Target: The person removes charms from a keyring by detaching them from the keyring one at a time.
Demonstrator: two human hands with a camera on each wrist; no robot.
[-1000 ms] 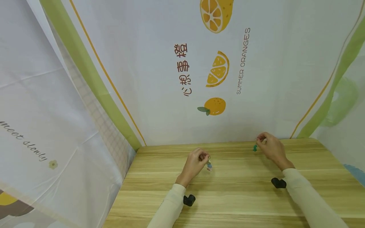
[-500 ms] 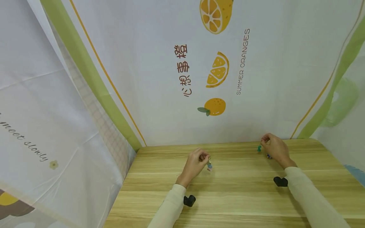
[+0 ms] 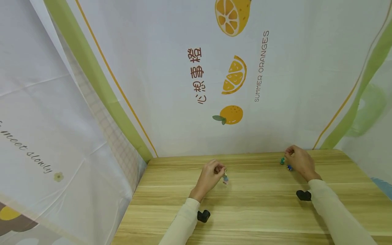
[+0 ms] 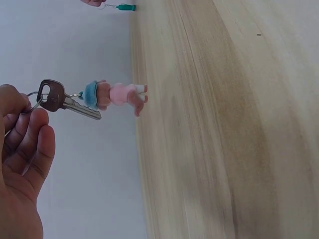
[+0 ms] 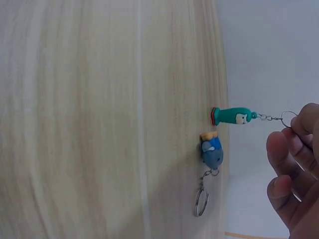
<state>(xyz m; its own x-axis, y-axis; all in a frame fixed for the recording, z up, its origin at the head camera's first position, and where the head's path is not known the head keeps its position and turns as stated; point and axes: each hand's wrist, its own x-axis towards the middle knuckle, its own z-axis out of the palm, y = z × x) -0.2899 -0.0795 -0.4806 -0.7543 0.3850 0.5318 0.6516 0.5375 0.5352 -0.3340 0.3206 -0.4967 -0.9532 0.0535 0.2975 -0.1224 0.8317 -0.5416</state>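
Note:
My left hand (image 3: 209, 175) pinches a key ring over the middle of the table. From that ring hang a key (image 4: 55, 97) with a dark head and a figure keychain (image 4: 122, 94) in a blue hat and pink top, its feet pointing down. At the back right, my right hand (image 3: 300, 161) pinches the metal ring of a green figure keychain (image 5: 232, 115), which hangs upright with its red-edged base close to the tabletop. Right beside it on the table is a blue-and-grey figure keychain (image 5: 212, 152), its metal ring (image 5: 201, 201) lying loose.
The wood-grain table (image 3: 245, 211) meets a white curtain (image 3: 171, 129) printed with oranges along its back edge. More printed cloth (image 3: 76, 136) hangs at the left. Black wrist mounts (image 3: 203, 215) stick out from both sleeves.
My right hand has moved right and slightly nearer with the green keychain, and the blue-and-grey keychain has come into view beside it. The left hand stays in place.

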